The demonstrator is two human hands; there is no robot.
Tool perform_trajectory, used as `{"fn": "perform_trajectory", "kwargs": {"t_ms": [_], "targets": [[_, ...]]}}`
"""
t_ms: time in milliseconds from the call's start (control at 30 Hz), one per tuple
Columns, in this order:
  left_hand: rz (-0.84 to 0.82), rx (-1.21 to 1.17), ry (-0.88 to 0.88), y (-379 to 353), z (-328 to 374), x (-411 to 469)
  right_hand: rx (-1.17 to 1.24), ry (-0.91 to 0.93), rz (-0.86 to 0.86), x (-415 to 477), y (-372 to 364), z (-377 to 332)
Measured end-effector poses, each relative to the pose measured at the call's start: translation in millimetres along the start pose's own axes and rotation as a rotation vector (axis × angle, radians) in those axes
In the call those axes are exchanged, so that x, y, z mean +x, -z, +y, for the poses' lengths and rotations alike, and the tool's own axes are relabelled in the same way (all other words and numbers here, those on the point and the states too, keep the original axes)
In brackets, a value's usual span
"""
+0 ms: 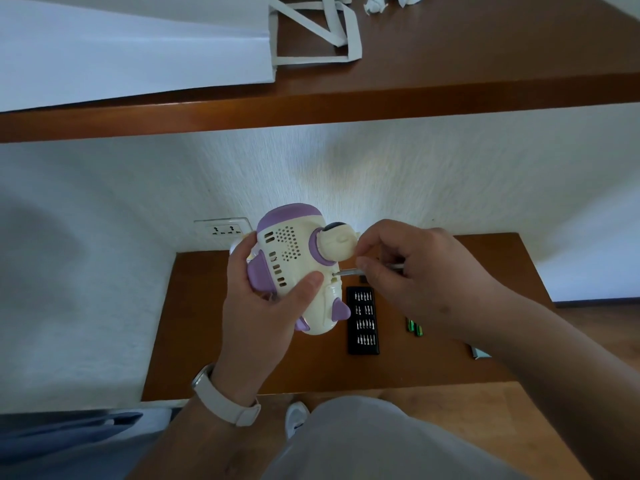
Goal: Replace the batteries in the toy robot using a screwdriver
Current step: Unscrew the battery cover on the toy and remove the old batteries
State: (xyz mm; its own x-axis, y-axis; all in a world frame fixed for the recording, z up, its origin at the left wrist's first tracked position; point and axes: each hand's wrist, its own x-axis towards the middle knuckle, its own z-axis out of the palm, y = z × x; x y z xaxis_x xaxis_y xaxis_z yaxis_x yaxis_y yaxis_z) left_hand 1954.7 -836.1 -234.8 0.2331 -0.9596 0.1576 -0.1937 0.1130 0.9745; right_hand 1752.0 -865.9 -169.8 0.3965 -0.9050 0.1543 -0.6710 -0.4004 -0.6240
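Observation:
A cream and purple toy robot (294, 258) is held up above the low wooden table (207, 341), back side toward me, with my left hand (263, 306) wrapped around its body and the thumb pressed on its lower back. My right hand (408, 271) pinches a thin silver screwdriver (348, 271), whose tip sits in a small hole on the robot's back. A black case of screwdriver bits (362, 320) lies open on the table under the robot. Green batteries (414, 327) lie to its right, partly hidden by my right forearm.
A wall socket (225, 230) sits behind the robot. Above, a wooden shelf (381, 95) carries a white bag with straps (138, 46) and crumpled paper (375, 5). A small box corner (479, 353) peeks out under my right arm. My knee (363, 438) is below.

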Motion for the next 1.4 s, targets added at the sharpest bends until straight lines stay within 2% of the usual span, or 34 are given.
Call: {"fn": "perform_trajectory", "kwargs": {"t_ms": [400,667,967,1100,1400], "targets": [[0.008,-0.029,0.026,3.6,-2.5,3.6,0.047,-0.021,-0.017,3.0,-2.4,-0.9],[-0.006,-0.005,0.02,3.9,-5.7,4.0,0.013,0.002,0.007,4.8,-3.6,1.2],[-0.016,-0.016,0.015,7.6,-4.9,6.0,0.01,0.052,-0.042,5.0,-4.7,-3.1],[-0.017,-0.012,0.014,8.9,-5.1,6.8,0.06,-0.006,-0.042,3.7,-5.3,-3.3],[-0.044,-0.006,0.016,9.3,-6.5,6.9,0.001,-0.017,-0.043,3.5,-4.6,-2.9]]}}
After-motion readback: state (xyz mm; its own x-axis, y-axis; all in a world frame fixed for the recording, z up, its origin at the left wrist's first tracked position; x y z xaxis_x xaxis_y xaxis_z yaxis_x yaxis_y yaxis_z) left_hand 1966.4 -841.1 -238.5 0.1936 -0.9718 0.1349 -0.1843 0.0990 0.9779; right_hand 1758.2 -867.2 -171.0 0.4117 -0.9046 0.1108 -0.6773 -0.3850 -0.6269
